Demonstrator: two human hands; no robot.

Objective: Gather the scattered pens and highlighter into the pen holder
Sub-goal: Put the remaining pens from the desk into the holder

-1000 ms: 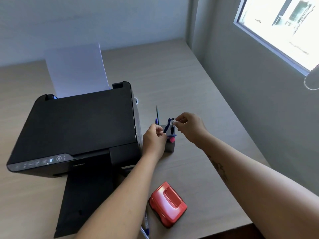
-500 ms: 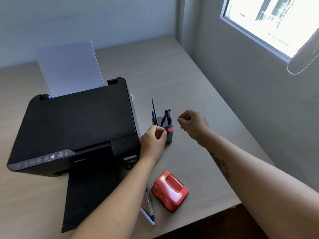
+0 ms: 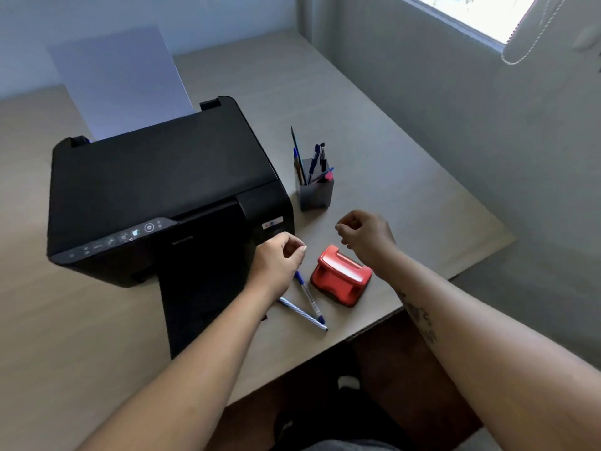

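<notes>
A grey square pen holder [image 3: 314, 196] stands right of the printer, with several pens and a pink highlighter [image 3: 326, 177] sticking out of it. Two clear blue pens [image 3: 308, 296] lie crossed on the desk near the front edge, one partly under my left wrist. My left hand [image 3: 278, 262] hovers above their upper ends, fingers loosely curled and holding nothing. Over the red hole punch, my right hand [image 3: 366, 236] is also loosely curled and empty, a short way in front of the holder.
A black printer [image 3: 156, 190] with its output tray extended and a sheet of paper [image 3: 120, 76] in the feeder fills the left of the wooden desk [image 3: 406, 190]. A red hole punch [image 3: 341, 276] sits right of the pens. The wall and window are to the right.
Both hands have drawn back from the pen holder toward the desk's front edge; the right hand let go of the pen it placed there. The two loose pens have come fully into view.
</notes>
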